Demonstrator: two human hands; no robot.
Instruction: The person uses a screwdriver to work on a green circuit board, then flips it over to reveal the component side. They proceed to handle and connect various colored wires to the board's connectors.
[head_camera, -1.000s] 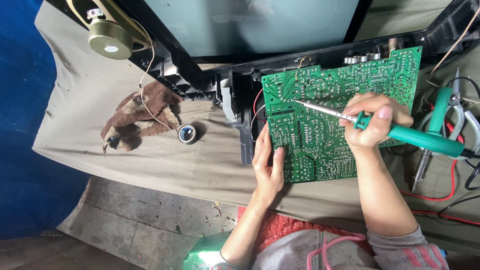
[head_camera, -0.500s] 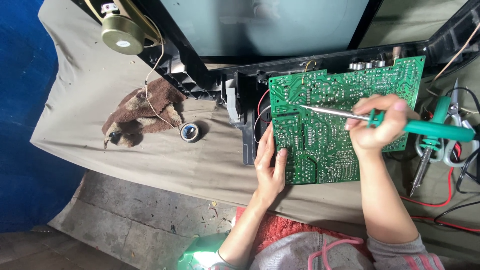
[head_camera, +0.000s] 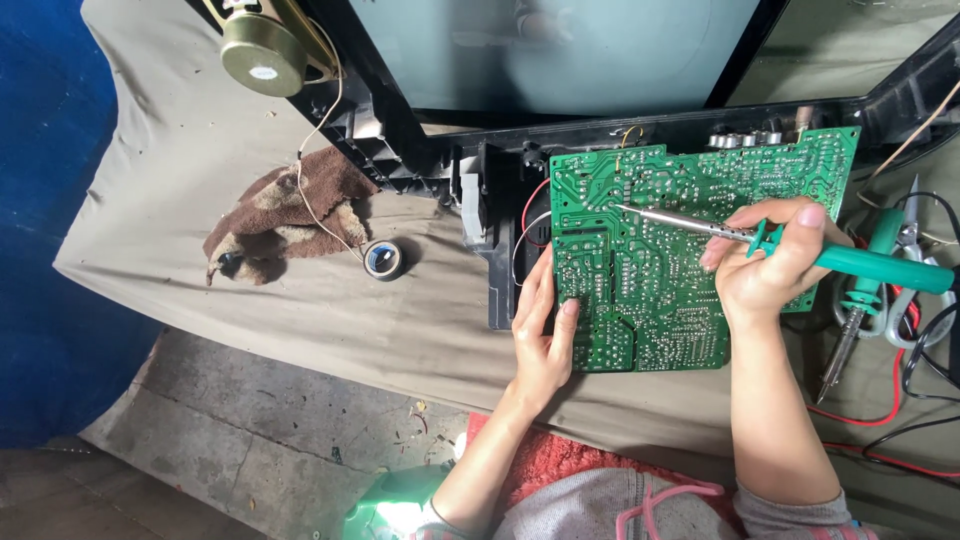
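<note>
On circuit board (head_camera: 640, 290), soldering iron (head_camera: 800, 250), right hand (head_camera: 770, 265)
</note>
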